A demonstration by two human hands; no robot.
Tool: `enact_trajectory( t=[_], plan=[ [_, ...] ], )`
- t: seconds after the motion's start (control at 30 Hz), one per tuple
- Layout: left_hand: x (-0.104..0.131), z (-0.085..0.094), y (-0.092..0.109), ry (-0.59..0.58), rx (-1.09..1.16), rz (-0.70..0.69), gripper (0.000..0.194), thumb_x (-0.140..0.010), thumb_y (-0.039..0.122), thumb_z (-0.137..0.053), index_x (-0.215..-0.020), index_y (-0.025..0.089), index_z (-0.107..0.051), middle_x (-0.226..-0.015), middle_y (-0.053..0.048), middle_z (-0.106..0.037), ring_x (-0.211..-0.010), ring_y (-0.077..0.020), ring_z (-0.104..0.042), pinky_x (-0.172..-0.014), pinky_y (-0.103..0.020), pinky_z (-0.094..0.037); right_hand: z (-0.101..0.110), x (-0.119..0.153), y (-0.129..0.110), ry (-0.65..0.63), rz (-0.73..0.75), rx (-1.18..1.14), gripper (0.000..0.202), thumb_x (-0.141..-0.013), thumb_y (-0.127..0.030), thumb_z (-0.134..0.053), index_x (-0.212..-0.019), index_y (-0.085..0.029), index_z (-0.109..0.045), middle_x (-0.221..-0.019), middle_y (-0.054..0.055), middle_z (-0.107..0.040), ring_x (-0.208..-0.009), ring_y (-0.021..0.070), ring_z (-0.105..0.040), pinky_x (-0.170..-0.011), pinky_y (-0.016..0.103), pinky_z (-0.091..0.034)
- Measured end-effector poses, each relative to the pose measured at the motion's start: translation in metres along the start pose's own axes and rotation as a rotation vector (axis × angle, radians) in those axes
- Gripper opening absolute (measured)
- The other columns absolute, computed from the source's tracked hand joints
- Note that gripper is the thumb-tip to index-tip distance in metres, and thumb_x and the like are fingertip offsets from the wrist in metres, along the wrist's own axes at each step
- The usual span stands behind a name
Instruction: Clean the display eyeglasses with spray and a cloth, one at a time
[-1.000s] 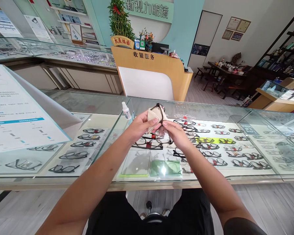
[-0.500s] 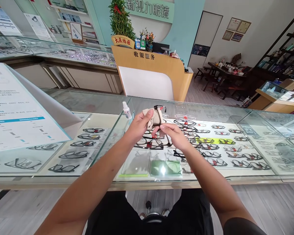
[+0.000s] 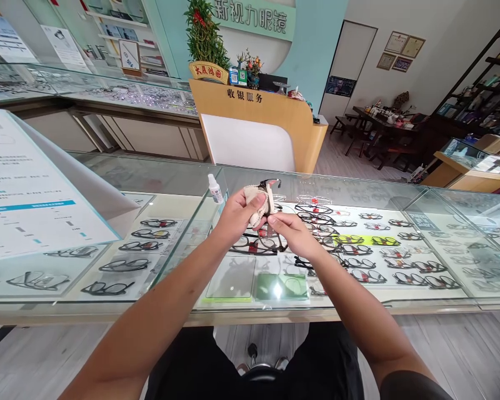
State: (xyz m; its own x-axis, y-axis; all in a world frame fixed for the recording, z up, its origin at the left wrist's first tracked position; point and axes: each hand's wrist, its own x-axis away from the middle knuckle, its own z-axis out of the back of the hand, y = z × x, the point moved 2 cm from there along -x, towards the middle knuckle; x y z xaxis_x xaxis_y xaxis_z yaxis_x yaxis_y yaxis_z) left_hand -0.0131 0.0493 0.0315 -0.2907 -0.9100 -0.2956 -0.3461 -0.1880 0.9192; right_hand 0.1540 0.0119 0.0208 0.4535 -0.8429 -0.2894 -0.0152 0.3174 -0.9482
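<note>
Above the middle of a glass display counter (image 3: 108, 178) stocked with rows of frames, left hand (image 3: 233, 214) clamped on a beige cleaning cloth (image 3: 256, 199) wrapped over dark-framed eyeglasses (image 3: 271, 191), right hand (image 3: 294, 233) pinching their lower part, small spray bottle (image 3: 214, 189) just beside, leftward.

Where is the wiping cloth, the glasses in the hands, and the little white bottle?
cloth (image 3: 256, 199): head view, on the beige fold beside the left thumb.
glasses (image 3: 270, 183): head view, on the dark frame edge above the cloth.
little white bottle (image 3: 215, 189): head view, on its body, standing on the glass counter.
</note>
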Motion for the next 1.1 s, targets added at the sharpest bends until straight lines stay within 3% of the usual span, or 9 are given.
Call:
enact_trajectory(
  t=[0.13,0.2,0.33,0.47,0.6,0.73,0.83,0.97,1.1],
  plan=[
    [0.0,0.0,-0.001,-0.03,0.014,0.009,0.056,-0.098,0.069,-0.075,-0.076,0.019,-0.06,-0.051,0.003,-0.054,-0.039,-0.0097,-0.047,-0.044,-0.024,-0.041,-0.001,0.001,-0.003,0.01,-0.013,0.029,0.06,-0.103,-0.075,-0.061,-0.101,-0.022,-0.088,-0.09,0.005,-0.071,-0.083,0.0196,-0.057,-0.085,0.034,-0.05],
    [-0.001,0.005,0.0,-0.035,0.026,0.005,0.055,-0.096,0.07,-0.077,-0.08,0.018,-0.065,-0.056,0.002,-0.058,-0.047,-0.011,-0.054,-0.051,-0.024,-0.047,0.002,0.001,-0.007,0.028,0.003,0.015,0.059,-0.103,-0.075,-0.063,-0.098,-0.022,-0.088,-0.092,0.006,-0.074,-0.084,0.0199,-0.059,-0.086,0.034,-0.053],
    [-0.002,0.012,0.004,-0.061,0.062,0.036,0.051,-0.085,0.058,-0.093,-0.107,0.016,-0.074,-0.073,0.001,-0.065,-0.06,-0.0099,-0.058,-0.058,-0.022,-0.049,0.01,0.001,-0.011,0.067,0.035,0.005,0.053,-0.105,-0.069,-0.064,-0.096,-0.023,-0.088,-0.094,0.007,-0.079,-0.083,0.0208,-0.062,-0.089,0.035,-0.056],
    [0.0,0.006,0.008,-0.196,0.07,0.057,0.059,-0.084,0.044,-0.097,-0.13,0.019,-0.069,-0.076,0.004,-0.063,-0.06,-0.0096,-0.055,-0.06,-0.024,-0.053,0.01,0.0,-0.009,0.069,0.042,-0.018,0.053,-0.103,-0.071,-0.065,-0.095,-0.023,-0.087,-0.091,0.005,-0.078,-0.082,0.0201,-0.063,-0.088,0.035,-0.055],
    [0.001,0.001,0.005,-0.12,0.058,0.005,0.046,-0.083,0.045,-0.098,-0.106,0.02,-0.067,-0.063,0.007,-0.059,-0.046,-0.0081,-0.051,-0.048,-0.021,-0.044,0.0,0.0,-0.004,0.051,0.037,0.019,0.06,-0.102,-0.077,-0.062,-0.099,-0.023,-0.086,-0.085,0.003,-0.072,-0.084,0.0204,-0.062,-0.086,0.034,-0.053],
    [0.002,0.002,-0.001,0.028,0.007,-0.038,0.051,-0.094,0.064,-0.083,-0.084,0.02,-0.059,-0.053,0.005,-0.056,-0.034,-0.008,-0.044,-0.036,-0.021,-0.029,-0.008,0.002,-0.002,0.006,0.046,0.078,0.063,-0.104,-0.077,-0.057,-0.103,-0.022,-0.086,-0.09,0.004,-0.071,-0.088,0.0204,-0.061,-0.088,0.034,-0.049],
    [0.003,0.005,0.0,0.045,-0.002,-0.057,0.053,-0.101,0.067,-0.073,-0.08,0.02,-0.059,-0.057,0.003,-0.059,-0.039,-0.0085,-0.049,-0.041,-0.022,-0.037,-0.004,0.003,-0.005,0.011,0.037,0.055,0.06,-0.105,-0.075,-0.059,-0.103,-0.022,-0.087,-0.091,0.004,-0.071,-0.087,0.0204,-0.061,-0.087,0.034,-0.049],
    [0.001,0.008,0.006,0.001,0.02,-0.033,0.048,-0.092,0.063,-0.086,-0.096,0.017,-0.074,-0.067,0.001,-0.064,-0.058,-0.0116,-0.062,-0.057,-0.024,-0.05,0.007,0.001,-0.013,0.044,0.049,-0.009,0.053,-0.106,-0.069,-0.063,-0.095,-0.023,-0.087,-0.088,0.004,-0.075,-0.082,0.0199,-0.063,-0.09,0.035,-0.052],
    [0.001,0.004,0.008,-0.102,0.053,0.023,0.062,-0.081,0.05,-0.099,-0.128,0.018,-0.073,-0.076,0.003,-0.066,-0.053,-0.009,-0.055,-0.055,-0.025,-0.051,0.007,-0.001,-0.012,0.057,0.04,-0.043,0.056,-0.102,-0.074,-0.064,-0.093,-0.023,-0.086,-0.09,0.005,-0.078,-0.082,0.0206,-0.063,-0.091,0.036,-0.053]
  ],
)
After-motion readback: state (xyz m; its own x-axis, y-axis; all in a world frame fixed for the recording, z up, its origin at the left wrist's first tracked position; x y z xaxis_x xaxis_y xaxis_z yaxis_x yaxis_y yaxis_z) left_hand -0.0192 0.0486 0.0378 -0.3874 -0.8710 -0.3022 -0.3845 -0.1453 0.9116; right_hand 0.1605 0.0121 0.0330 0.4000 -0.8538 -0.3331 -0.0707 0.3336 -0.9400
